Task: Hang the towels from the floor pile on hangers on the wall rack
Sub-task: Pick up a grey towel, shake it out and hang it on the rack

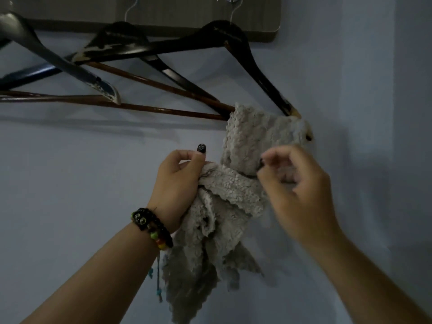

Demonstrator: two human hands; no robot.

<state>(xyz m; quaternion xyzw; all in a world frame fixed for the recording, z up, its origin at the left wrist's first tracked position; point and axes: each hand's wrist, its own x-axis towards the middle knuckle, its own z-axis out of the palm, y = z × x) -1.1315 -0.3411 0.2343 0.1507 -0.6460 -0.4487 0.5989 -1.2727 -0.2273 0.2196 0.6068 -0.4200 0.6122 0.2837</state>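
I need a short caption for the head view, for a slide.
Both hands, left and right, drape a grey towel over a dark hanger on the wall rack.

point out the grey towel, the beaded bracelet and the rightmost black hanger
grey towel (252,134): head view, on the part draped over the hanger's bar
beaded bracelet (152,226): head view, on the beads at the left wrist
rightmost black hanger (254,73): head view, on its right sloping arm

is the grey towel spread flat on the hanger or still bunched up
Bunched. The grey towel drapes over the hanger bar at its right end, its lower part gathered in the left hand.
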